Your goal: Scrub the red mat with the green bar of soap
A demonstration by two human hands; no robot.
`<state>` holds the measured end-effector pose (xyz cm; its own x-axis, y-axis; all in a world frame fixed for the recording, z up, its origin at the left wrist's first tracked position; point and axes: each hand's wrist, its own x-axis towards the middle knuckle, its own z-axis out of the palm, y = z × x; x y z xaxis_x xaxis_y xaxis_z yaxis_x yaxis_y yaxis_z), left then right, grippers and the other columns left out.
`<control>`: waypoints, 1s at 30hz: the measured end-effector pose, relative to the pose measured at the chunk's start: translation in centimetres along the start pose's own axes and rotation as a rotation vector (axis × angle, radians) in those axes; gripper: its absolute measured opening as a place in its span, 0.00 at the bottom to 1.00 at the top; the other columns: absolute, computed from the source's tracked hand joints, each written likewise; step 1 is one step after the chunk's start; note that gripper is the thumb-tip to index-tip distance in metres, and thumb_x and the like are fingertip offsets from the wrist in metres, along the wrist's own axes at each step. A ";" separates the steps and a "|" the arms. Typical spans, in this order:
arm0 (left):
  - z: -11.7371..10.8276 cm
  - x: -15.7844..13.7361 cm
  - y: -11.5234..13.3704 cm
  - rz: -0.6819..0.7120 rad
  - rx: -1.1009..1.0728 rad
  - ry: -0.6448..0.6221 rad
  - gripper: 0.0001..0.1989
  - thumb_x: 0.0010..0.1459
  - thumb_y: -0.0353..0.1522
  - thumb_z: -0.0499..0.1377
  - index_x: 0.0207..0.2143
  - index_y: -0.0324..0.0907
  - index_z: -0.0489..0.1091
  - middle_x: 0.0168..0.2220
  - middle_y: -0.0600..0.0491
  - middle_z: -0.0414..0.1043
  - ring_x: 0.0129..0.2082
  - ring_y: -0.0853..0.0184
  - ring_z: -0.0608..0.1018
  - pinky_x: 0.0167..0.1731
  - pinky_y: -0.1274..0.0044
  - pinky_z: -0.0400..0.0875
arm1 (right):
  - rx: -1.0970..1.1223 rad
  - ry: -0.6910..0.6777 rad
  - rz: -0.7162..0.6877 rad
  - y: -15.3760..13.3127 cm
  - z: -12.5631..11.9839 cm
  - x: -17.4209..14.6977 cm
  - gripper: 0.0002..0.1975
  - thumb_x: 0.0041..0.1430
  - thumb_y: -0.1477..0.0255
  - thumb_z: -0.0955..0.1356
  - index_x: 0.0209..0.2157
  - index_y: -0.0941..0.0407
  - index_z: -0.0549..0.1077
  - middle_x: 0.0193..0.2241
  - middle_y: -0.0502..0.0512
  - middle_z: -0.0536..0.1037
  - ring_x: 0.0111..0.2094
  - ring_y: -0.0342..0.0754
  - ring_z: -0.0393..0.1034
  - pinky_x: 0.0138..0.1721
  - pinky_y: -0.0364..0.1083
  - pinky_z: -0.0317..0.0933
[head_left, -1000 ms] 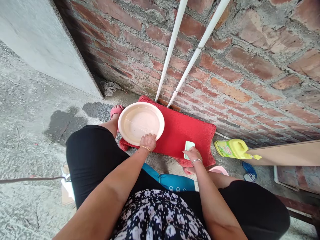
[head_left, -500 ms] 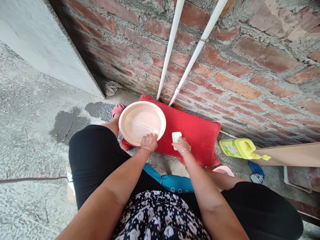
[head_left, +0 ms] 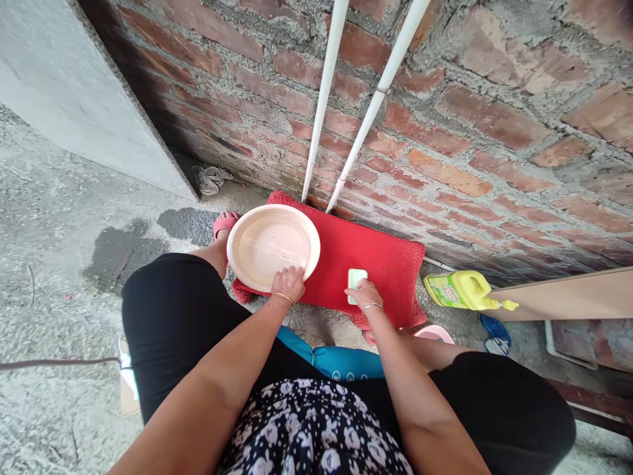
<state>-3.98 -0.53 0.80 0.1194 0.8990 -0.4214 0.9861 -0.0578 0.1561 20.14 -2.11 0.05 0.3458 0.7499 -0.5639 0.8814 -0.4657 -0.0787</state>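
Observation:
A pale pink basin (head_left: 233, 245) with clear water in it stands on the left part of a red mat (head_left: 390, 257). My left hand (head_left: 289, 284) is closed at the basin's near right rim, its fingers curled over the edge. On the mat to the right, my right hand (head_left: 366, 294) grips a pale green rectangular block (head_left: 357, 276), soap-like in shape. The block's lower part is covered by my fingers, and whether it touches the mat is hard to tell.
Behind the mat rises a brick wall (head_left: 445, 170) with two white pipes (head_left: 363, 132). To the right lie a yellow detergent bottle (head_left: 459, 290), a blue slipper (head_left: 496, 335) and a pink container (head_left: 435, 334). A grey slab (head_left: 123, 119) leans at left near a rag (head_left: 210, 179).
My right hand has moved a little right across the mat with the green block. My left hand stays at the basin rim. The whole view has shifted slightly.

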 end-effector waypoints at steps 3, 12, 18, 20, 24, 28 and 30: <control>0.1 0.0 0.0 0.005 0.006 0.008 0.17 0.57 0.29 0.44 0.46 0.41 0.66 0.42 0.43 0.68 0.43 0.59 0.70 0.40 0.68 0.63 | -0.013 -0.050 -0.190 -5.7 2.4 -1.2 0.22 0.45 0.53 0.68 0.39 0.50 0.68 0.41 0.52 0.69 0.38 0.48 0.68 0.35 0.44 0.58; 0.4 0.2 0.0 -0.002 -0.007 0.010 0.17 0.57 0.28 0.44 0.46 0.41 0.65 0.42 0.43 0.68 0.44 0.58 0.70 0.41 0.67 0.62 | -0.071 -0.056 -0.223 -4.1 2.4 -0.9 0.22 0.44 0.56 0.70 0.40 0.50 0.69 0.42 0.53 0.69 0.40 0.49 0.68 0.35 0.44 0.58; 0.7 0.2 -0.1 0.014 0.004 0.053 0.17 0.57 0.28 0.44 0.44 0.41 0.67 0.41 0.44 0.69 0.41 0.58 0.71 0.39 0.68 0.63 | 0.068 -0.021 0.180 8.3 -0.6 0.9 0.22 0.48 0.52 0.66 0.37 0.55 0.70 0.38 0.57 0.73 0.38 0.51 0.70 0.33 0.45 0.59; 0.7 0.2 -0.2 0.013 0.000 0.054 0.17 0.57 0.28 0.43 0.44 0.41 0.67 0.41 0.43 0.69 0.42 0.58 0.71 0.39 0.67 0.63 | 0.075 -0.012 0.264 9.8 -1.0 0.9 0.22 0.48 0.53 0.66 0.38 0.55 0.70 0.38 0.59 0.74 0.38 0.52 0.70 0.33 0.46 0.60; 0.6 0.2 -0.1 0.011 -0.008 0.042 0.16 0.57 0.28 0.44 0.44 0.41 0.67 0.42 0.43 0.69 0.43 0.58 0.71 0.40 0.68 0.62 | 0.049 0.005 0.232 7.1 -0.7 0.1 0.23 0.48 0.53 0.66 0.40 0.56 0.70 0.40 0.61 0.73 0.39 0.53 0.70 0.33 0.46 0.60; 0.5 0.2 -0.1 0.010 -0.001 0.028 0.15 0.57 0.28 0.45 0.44 0.41 0.67 0.42 0.42 0.69 0.43 0.58 0.71 0.41 0.68 0.62 | 0.027 -0.042 -0.022 -0.2 1.7 -1.9 0.22 0.47 0.52 0.67 0.39 0.53 0.70 0.41 0.55 0.71 0.39 0.48 0.69 0.33 0.43 0.58; 0.5 0.2 -0.1 0.015 0.005 0.042 0.15 0.57 0.28 0.45 0.44 0.40 0.66 0.42 0.42 0.69 0.43 0.58 0.71 0.41 0.68 0.62 | -0.005 -0.090 -0.146 -3.8 3.2 -3.1 0.22 0.46 0.52 0.68 0.39 0.51 0.69 0.41 0.52 0.70 0.37 0.47 0.69 0.33 0.43 0.57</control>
<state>-4.02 -0.60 0.25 0.1294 0.9153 -0.3814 0.9848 -0.0736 0.1573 14.69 -4.13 -0.53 0.1836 0.7642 -0.6183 0.9218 -0.3523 -0.1617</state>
